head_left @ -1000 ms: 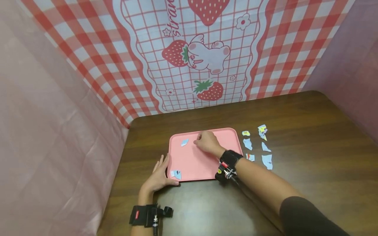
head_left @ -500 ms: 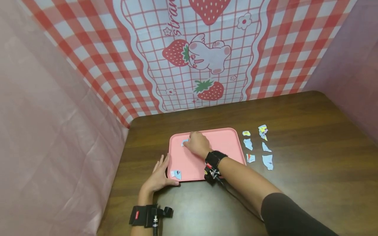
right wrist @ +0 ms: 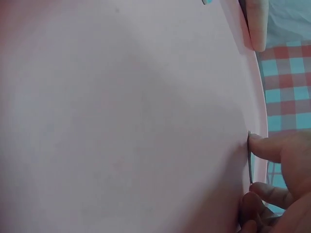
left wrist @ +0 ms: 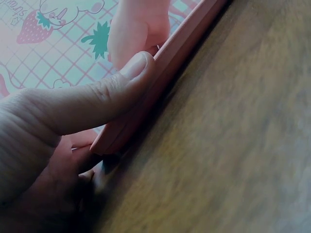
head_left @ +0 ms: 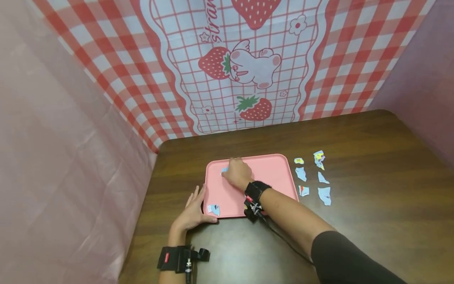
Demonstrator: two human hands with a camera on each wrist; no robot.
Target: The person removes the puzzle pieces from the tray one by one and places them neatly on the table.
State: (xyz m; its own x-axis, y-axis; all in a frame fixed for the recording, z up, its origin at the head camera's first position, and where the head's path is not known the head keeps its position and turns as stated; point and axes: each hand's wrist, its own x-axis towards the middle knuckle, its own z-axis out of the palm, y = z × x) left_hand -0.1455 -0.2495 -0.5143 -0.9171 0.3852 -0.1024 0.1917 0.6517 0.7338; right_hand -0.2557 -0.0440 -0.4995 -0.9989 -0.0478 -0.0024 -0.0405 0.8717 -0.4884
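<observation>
I count two of my own, left hand (head_left: 193, 213) and right hand (head_left: 238, 172), plus two black wrist straps (head_left: 173, 258), one pink tray (head_left: 269, 169), one brown table (head_left: 376, 165), six torn scraps (head_left: 300, 174) beside the tray and at least two more on it

here's the pink tray (head_left: 271, 169), round-cornered, lying flat on the table (head_left: 376, 169)! a pale blue scrap (head_left: 224, 169) sits near its far left corner, partly hidden by the right hand (head_left: 238, 172).
</observation>
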